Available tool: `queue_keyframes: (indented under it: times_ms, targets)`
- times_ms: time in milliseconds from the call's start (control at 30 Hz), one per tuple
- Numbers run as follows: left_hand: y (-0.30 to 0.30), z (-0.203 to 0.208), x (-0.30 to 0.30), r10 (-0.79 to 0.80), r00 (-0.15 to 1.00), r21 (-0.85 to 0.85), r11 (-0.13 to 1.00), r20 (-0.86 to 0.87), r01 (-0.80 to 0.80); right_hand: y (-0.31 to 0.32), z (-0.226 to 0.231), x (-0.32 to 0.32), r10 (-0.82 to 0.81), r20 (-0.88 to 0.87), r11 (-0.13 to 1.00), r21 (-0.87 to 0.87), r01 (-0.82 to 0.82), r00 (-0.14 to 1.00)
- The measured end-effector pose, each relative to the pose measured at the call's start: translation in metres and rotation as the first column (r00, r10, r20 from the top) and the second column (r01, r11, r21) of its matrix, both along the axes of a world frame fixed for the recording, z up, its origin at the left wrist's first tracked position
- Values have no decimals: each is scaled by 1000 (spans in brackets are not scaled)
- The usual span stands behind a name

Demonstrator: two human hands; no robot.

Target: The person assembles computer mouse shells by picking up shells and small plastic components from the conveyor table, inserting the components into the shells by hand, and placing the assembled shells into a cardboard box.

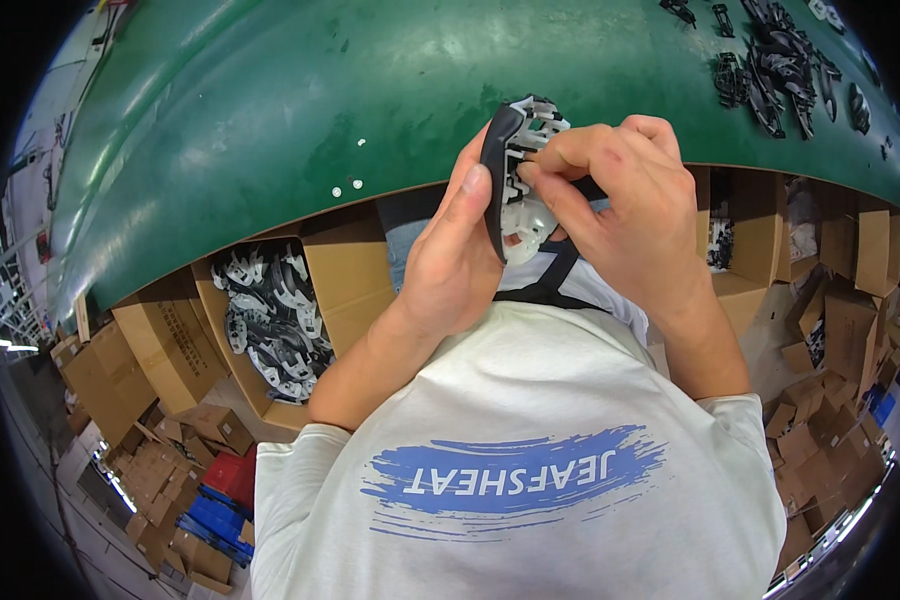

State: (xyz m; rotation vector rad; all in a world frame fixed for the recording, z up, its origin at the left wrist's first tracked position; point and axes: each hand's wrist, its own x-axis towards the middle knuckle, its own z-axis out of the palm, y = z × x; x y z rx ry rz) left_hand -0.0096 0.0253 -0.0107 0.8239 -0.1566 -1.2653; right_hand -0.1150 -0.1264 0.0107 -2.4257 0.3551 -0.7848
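Observation:
Above the near edge of the green table, my left hand [455, 250] is closed around a curved plastic part [503, 185] with a black outer shell and a white, translucent inner frame. The part stands roughly upright, its inner side facing right. My right hand [620, 195] has its thumb and forefinger pinched together against that inner side, near the middle. What the pinch holds, if anything, is too small and covered to make out. The other right fingers are curled in.
The green table [260, 120] bears a pile of black plastic parts [785, 60] at far right and small white pieces [358, 184] left of my hands. An open cardboard box [355, 290] of black and white parts [275, 320] stands at left. More boxes [835, 330] stand at right.

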Motion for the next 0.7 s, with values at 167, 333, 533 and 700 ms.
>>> queue_keyframes:
  times_ms: [167, 333, 533, 700]
  targets:
    - [-1, 9, 0, 71, 988, -84, 993, -140, -83, 2, -2, -3, -23, 143, 990, -131, 42, 989]
    - [-2, 13, 3, 59, 973, -132, 987, -223, -90, 3, 11, -14, -4, 39, 974, -225, 13, 999]
    - [-1, 11, 6, 72, 996, -79, 994, -49, -76, 7, 19, -21, 0, -29, 978, -207, -6, 1000]
    - [-2, 5, 2, 73, 997, -108, 992, 14, -71, 25, 15, -26, 123, -77, 988, 107, -115, 989]
